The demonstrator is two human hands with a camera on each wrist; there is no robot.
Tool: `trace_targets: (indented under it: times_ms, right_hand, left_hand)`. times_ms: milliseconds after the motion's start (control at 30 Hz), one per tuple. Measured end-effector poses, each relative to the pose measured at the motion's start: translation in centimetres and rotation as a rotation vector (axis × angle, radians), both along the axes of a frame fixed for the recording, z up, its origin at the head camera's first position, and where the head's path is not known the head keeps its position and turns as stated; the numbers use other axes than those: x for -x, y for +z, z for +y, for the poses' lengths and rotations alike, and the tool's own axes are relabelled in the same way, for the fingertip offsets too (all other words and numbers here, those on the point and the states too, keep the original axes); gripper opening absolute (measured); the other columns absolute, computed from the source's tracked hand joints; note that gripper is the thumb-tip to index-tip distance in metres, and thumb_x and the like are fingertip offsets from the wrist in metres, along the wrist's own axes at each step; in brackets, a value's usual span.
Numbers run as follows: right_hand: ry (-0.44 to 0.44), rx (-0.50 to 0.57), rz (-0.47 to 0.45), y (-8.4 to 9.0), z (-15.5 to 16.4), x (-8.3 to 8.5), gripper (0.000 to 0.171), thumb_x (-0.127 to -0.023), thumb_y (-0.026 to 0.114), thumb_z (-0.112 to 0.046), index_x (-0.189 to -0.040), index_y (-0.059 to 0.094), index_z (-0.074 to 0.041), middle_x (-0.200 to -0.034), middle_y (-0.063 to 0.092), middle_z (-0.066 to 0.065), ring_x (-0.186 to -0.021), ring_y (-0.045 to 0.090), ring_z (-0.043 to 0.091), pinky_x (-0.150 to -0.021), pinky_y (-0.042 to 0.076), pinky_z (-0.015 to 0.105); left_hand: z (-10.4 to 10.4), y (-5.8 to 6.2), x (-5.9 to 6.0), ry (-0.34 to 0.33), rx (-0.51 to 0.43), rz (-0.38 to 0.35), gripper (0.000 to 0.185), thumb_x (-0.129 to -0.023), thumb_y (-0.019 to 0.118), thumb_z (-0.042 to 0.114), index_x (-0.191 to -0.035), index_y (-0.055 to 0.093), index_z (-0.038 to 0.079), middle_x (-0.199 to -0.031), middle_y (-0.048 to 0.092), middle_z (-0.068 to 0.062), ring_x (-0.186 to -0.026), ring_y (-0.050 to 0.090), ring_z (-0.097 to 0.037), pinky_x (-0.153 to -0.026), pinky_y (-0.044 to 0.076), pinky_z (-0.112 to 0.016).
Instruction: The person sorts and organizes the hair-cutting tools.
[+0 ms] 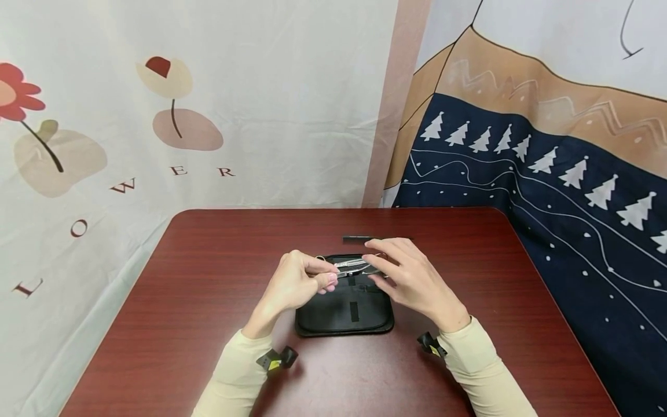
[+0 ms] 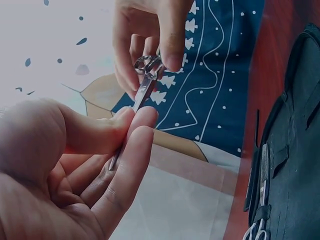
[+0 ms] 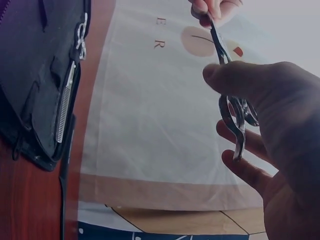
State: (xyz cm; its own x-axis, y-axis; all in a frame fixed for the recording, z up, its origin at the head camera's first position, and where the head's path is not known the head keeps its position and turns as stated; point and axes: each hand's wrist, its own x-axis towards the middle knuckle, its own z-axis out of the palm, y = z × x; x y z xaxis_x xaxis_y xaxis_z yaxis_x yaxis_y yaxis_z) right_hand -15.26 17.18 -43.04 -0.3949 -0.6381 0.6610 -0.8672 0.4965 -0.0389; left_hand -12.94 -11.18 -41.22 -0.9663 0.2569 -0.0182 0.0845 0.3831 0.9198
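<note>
Two hands hold small scissors above an open black case on a dark red worktop.

The worktop (image 1: 182, 278) stands against printed cloth hangings, one pale with flowers (image 1: 172, 104), one dark blue with white trees (image 1: 547, 191). The open black case (image 1: 344, 310) lies at the worktop's middle, between the person's cream sleeves; inside it a metal file (image 3: 64, 110) and another ringed tool (image 3: 80, 35) sit tucked in its loops. Behind the case, a slim dark tool (image 1: 365, 238) lies on the wood. The left hand (image 1: 299, 284) pinches the blade end of the small steel scissors (image 1: 353, 266) between thumb and curled fingers (image 2: 135, 145). The right hand (image 1: 406, 275) grips the ring end, thumb and fingers (image 3: 245, 165) closed around the handles. The scissors hang in the air just over the case's far edge, blades together.
</note>
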Motion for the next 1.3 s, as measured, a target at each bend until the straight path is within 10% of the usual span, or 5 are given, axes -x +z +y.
trace_targets:
  times_ms: [533, 800, 1067, 1300]
  right_hand:
    - [-0.009, -0.085, -0.009, 0.0, -0.4, -0.4, 0.037, -0.087, 0.096, -0.005, -0.121, 0.082, -0.01, -0.12, 0.077, 0.006, -0.111, 0.073, 0.025, -0.102, 0.064, 0.041]
    - [-0.022, -0.072, -0.027, 0.0, 0.1, -0.4, 0.038, -0.086, 0.097, -0.004, -0.121, 0.083, -0.008, -0.124, 0.078, 0.009, -0.116, 0.074, 0.027, -0.104, 0.064, 0.043]
    - [-0.011, -0.028, -0.028, 0.2, 0.4, 0.0, 0.037, -0.086, 0.096, -0.003, -0.121, 0.082, -0.007, -0.125, 0.078, 0.01, -0.117, 0.074, 0.028, -0.103, 0.064, 0.045]
    - [-0.034, 0.012, -0.046, 0.1, 0.9, 0.1, 0.04, -0.083, 0.096, 0.001, -0.12, 0.083, -0.005, -0.128, 0.08, 0.014, -0.113, 0.076, 0.03, -0.097, 0.066, 0.046]
  left_hand:
    - [-0.4, 0.0, 0.1, -0.044, 0.009, 0.022, 0.012, -0.098, 0.083, 0.0, -0.108, 0.089, 0.001, -0.088, 0.087, -0.013, -0.079, 0.086, -0.031, -0.072, 0.071, -0.033]
    - [-0.4, 0.2, 0.1, -0.086, 0.081, 0.091, 0.012, -0.102, 0.084, 0.012, -0.112, 0.089, 0.012, -0.089, 0.087, -0.004, -0.077, 0.081, -0.009, -0.071, 0.066, -0.026]
    - [-0.5, -0.1, -0.1, -0.101, 0.104, 0.283, 0.023, -0.102, 0.086, 0.021, -0.125, 0.087, 0.019, -0.11, 0.088, 0.001, -0.093, 0.083, -0.008, -0.078, 0.064, -0.021]
    - [-1.1, -0.6, -0.5, -0.178, 0.137, 0.448, 0.062, -0.101, 0.087, 0.025, -0.159, 0.065, 0.023, -0.142, 0.079, 0.001, -0.128, 0.079, -0.02, -0.102, 0.067, -0.042]
